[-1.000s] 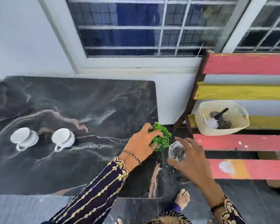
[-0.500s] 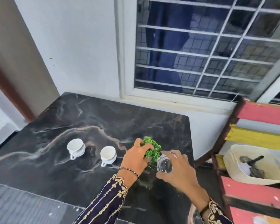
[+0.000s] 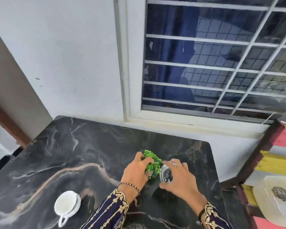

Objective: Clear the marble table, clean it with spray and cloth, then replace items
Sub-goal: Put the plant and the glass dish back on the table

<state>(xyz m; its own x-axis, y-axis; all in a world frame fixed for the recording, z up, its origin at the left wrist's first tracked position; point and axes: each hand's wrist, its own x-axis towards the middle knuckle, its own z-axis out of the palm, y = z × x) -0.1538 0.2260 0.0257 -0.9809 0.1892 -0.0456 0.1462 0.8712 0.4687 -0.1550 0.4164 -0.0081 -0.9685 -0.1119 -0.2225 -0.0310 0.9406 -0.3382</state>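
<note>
One cup (image 3: 67,204) at left; left hand (image 3: 135,172) fingers clasp plant (image 3: 153,164), right hand (image 3: 180,177) fingers glass (image 3: 166,175)

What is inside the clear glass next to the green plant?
Nothing but a few pale specks shows inside the clear glass. The right hand wraps its right side, hiding the rest.

Count: 1 marble desk (image 3: 89,154). 1 white cup (image 3: 65,204), with 1 saucer (image 3: 78,201) under it. 1 green plant (image 3: 152,162). 1 clear glass (image 3: 166,175). 2 grips in frame: left grip (image 3: 136,171), right grip (image 3: 180,177). 2 embroidered sleeves (image 3: 109,214), one per arm. 1 beaded bracelet (image 3: 130,185) on the left wrist. 1 ring (image 3: 175,164) on the right grip. 1 barred window (image 3: 205,63). 1 cream basket (image 3: 261,200) at the right edge, contents too unclear to count.
</note>
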